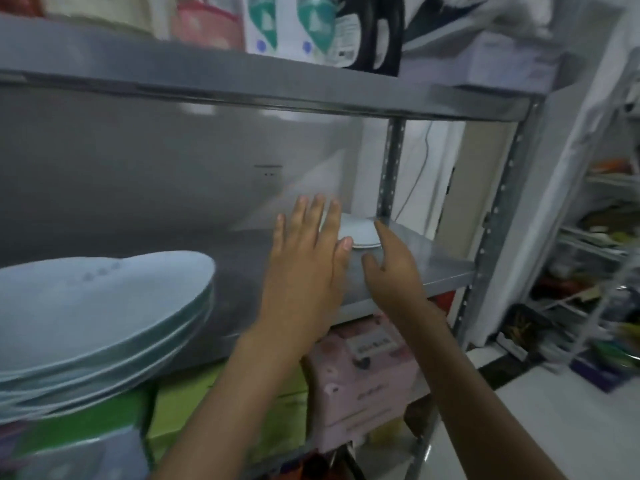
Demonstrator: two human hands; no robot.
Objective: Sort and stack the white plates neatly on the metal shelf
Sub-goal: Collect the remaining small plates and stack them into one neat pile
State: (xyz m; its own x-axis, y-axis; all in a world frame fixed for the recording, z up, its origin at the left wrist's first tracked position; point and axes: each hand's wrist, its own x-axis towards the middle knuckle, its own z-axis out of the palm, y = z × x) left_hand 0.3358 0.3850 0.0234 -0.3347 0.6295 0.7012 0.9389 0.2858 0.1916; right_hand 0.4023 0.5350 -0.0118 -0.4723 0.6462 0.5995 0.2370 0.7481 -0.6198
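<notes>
Head camera view, blurred by motion, looking at a grey metal shelf [426,261]. Both of the person's arms reach forward over its middle board. The left hand [308,251] is flat with fingers straight and spread, palm down, covering the left part of a small white plate [358,232] that lies at the back right of the board, near the rear upright post. Whether the palm touches the plate cannot be told. The right hand [391,261] is just beside the plate's right edge, fingers straight and relaxed, holding nothing. At the left front of the same board sits a stack of large white plates [104,306], well apart from the small one. The shelf above carries white packets [294,26]. Below the board stand green boxes [221,410] and a pink box [363,382].
</notes>
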